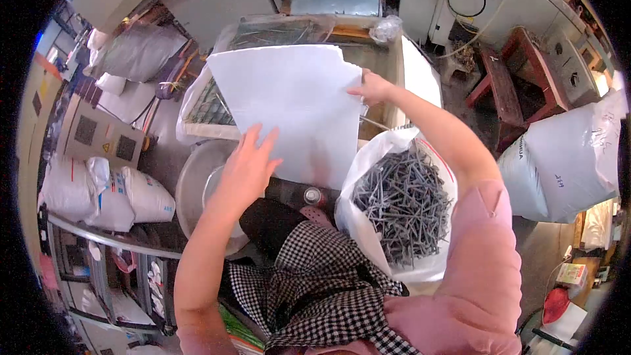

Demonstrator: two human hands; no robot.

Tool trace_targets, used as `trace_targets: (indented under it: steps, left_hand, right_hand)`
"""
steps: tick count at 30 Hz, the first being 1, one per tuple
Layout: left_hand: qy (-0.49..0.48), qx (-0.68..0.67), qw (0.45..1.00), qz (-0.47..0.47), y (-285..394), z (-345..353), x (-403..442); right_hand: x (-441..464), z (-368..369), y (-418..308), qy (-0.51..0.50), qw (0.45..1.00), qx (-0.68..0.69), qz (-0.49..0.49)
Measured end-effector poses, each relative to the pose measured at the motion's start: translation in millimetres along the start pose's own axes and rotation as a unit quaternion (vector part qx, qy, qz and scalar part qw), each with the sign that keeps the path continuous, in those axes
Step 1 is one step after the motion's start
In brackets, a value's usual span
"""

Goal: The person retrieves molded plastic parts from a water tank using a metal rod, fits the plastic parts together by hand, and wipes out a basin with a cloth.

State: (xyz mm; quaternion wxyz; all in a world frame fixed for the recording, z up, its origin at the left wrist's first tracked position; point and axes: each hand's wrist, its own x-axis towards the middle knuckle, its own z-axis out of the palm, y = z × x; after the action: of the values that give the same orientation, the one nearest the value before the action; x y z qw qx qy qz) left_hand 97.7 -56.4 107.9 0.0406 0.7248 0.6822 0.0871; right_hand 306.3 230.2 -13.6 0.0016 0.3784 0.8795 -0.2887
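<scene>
A large white sheet point(289, 105) with an uneven top right edge is held up in front of me, over a wooden-framed box point(388, 115). My right hand point(373, 88) pinches the sheet's right edge. My left hand point(246, 161) is at the lower left edge of the sheet, fingers spread; whether it touches the sheet is unclear. Below my right forearm stands a white bag point(351, 207) full of dark grey thin pieces point(404, 204). A round pale basin point(190, 187) lies beneath my left hand. Between basin and bag is a small can point(313, 195).
Filled white sacks stand at the left point(148, 194) and right point(559, 158). A metal rail point(112, 239) runs along the left. A reddish wooden stool point(499, 85) is at the back right, near grey machine cabinets point(420, 6).
</scene>
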Motion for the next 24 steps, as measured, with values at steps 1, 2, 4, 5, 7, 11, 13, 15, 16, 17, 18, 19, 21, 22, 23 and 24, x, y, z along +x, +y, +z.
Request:
trace_targets:
  steps: [1, 2, 4, 5, 7, 11, 13, 15, 16, 17, 18, 19, 21, 22, 23, 24]
  left_hand:
    - [0.028, 0.014, 0.999, 0.019, -1, 7, 20]
    - [0.025, 0.011, 0.999, 0.021, 0, 12, 40]
    - [0.065, 0.052, 0.997, -0.004, 1, 21, 74]
    - [0.061, 0.048, 0.997, -0.003, -3, 27, 89]
    - [0.173, 0.070, 0.982, -0.002, -15, 40, 112]
    - [0.203, 0.080, 0.976, -0.019, -19, 24, 122]
    - [0.165, 0.065, 0.984, 0.016, -31, 22, 103]
    - [0.141, 0.039, 0.987, 0.060, -29, 18, 76]
    - [0.151, 0.029, 0.986, 0.068, -20, 17, 62]
    - [0.151, 0.018, 0.986, 0.069, -15, 21, 48]
    - [0.153, 0.008, 0.986, 0.071, -12, 27, 36]
    - [0.157, -0.004, 0.985, 0.067, -11, 33, 27]
    - [0.167, -0.019, 0.984, 0.065, -9, 35, 16]
    - [0.175, -0.017, 0.983, 0.053, -10, 36, 15]
    - [0.185, -0.033, 0.981, 0.051, -12, 37, 14]
    - [0.193, -0.049, 0.979, 0.049, -13, 38, 13]
  right_hand:
    - [13, 5, 3, -0.004, 0.999, 0.024, -0.029]
    - [25, 10, 6, -0.010, 0.997, 0.049, -0.058]
    - [33, 17, -3, 0.061, 0.980, 0.184, 0.036]
    - [22, 6, -20, 0.067, 0.989, 0.126, 0.042]
    - [3, -2, -35, -0.014, 0.986, 0.166, 0.008]
    - [-21, -5, -35, -0.236, 0.857, 0.340, -0.306]
    - [-5, 4, 12, -0.250, 0.916, 0.238, -0.204]
    - [11, 22, 51, -0.283, 0.958, -0.033, -0.041]
    - [19, 35, 68, -0.300, 0.934, -0.193, 0.019]
    - [44, 76, 121, -0.381, 0.882, -0.267, 0.079]
    - [51, 82, 135, -0.376, 0.882, -0.275, 0.071]
    - [51, 91, 144, -0.353, 0.893, -0.267, 0.086]
    - [40, 111, 151, -0.309, 0.909, -0.254, 0.114]
    - [32, 121, 154, -0.290, 0.916, -0.247, 0.128]
    - [27, 127, 152, -0.270, 0.922, -0.239, 0.141]
    - [26, 126, 145, -0.250, 0.928, -0.230, 0.155]
